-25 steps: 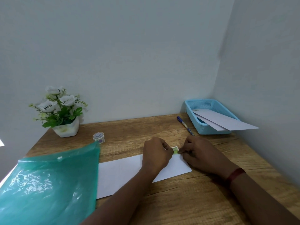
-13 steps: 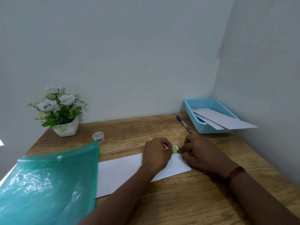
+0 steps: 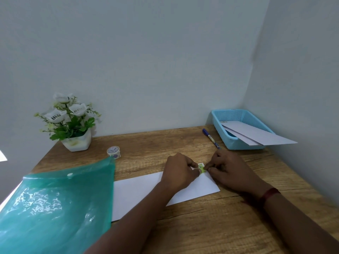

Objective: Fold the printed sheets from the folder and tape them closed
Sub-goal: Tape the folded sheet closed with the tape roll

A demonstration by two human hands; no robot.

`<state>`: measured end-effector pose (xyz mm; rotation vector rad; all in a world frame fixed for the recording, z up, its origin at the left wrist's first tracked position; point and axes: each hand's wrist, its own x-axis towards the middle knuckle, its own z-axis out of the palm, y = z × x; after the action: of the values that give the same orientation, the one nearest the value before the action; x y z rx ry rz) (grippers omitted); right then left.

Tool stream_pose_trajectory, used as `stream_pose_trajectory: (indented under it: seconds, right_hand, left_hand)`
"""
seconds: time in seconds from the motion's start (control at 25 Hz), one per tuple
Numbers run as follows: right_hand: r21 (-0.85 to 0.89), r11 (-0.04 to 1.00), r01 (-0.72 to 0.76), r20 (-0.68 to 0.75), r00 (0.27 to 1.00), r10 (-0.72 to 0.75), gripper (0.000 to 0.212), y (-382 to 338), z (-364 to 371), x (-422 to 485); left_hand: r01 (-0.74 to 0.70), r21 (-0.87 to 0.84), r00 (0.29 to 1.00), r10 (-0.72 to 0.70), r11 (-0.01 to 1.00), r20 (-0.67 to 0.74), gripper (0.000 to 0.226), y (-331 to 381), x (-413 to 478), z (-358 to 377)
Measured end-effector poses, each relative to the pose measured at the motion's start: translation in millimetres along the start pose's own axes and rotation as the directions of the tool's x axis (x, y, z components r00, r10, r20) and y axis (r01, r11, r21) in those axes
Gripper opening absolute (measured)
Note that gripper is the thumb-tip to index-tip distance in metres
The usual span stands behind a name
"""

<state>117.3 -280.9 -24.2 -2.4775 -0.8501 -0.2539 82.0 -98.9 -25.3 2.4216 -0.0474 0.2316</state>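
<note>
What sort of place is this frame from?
Likely a small office or study desk set in a wall corner: wooden desktop, translucent green plastic document folder, light blue plastic mesh tray holding folded white sheets.

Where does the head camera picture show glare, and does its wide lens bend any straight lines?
Head view: white glare patches on the translucent green plastic folder; a blown-out bright spot at the left edge; the wall corner above the light blue plastic basket bows, a wide-angle effect; the small green patterned tape piece looks soft, its print unreadable.
</note>
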Motion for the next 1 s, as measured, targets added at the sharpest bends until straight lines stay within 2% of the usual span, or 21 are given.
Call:
stream_pose_trajectory:
  seconds: [0.2, 0.32, 0.48, 0.64, 0.72, 0.8, 1.0]
  right_hand:
    - [0.168, 0.98, -0.111, -0.071, 0.99, 0.125, 0.016, -3, 4, 5]
    - [0.173, 0.98, -0.096, -0.06, 0.992, 0.108, 0.019, -3, 5, 5]
    - [-0.076, 0.997, -0.001, 0.031, 1.0, 0.003, 0.03, -9, 5, -1]
    - [-0.317, 0.945, 0.084, 0.178, 0.984, -0.028, 0.044, -27, -3, -16]
    - [-0.418, 0.902, 0.104, 0.216, 0.976, -0.012, 0.057, -38, 1, -22]
    - [-0.47, 0.877, 0.095, 0.222, 0.975, 0.014, 0.067, -41, 6, -25]
    - [-0.484, 0.874, 0.052, 0.202, 0.978, 0.054, 0.064, -42, 11, -27]
  left_hand:
    - [-0.006, 0.061, 0.999, 0.004, 0.998, 0.034, 0.03, -2, 3, -1]
    - [-0.034, 0.12, 0.998, 0.027, 0.992, 0.06, 0.035, -3, 3, -3]
    - [-0.058, 0.159, 0.994, 0.042, 0.986, 0.103, 0.038, -5, 1, -7]
    - [-0.067, 0.119, 0.983, 0.046, 0.991, 0.177, 0.039, -6, 3, -14]
    - [-0.023, 0.043, 0.968, 0.011, 0.999, 0.249, 0.046, -7, 4, -19]
    - [0.029, -0.035, 0.95, -0.017, 0.999, 0.311, 0.055, -10, 4, -23]
    - [0.034, -0.041, 0.948, -0.019, 0.999, 0.316, 0.06, -11, 6, -24]
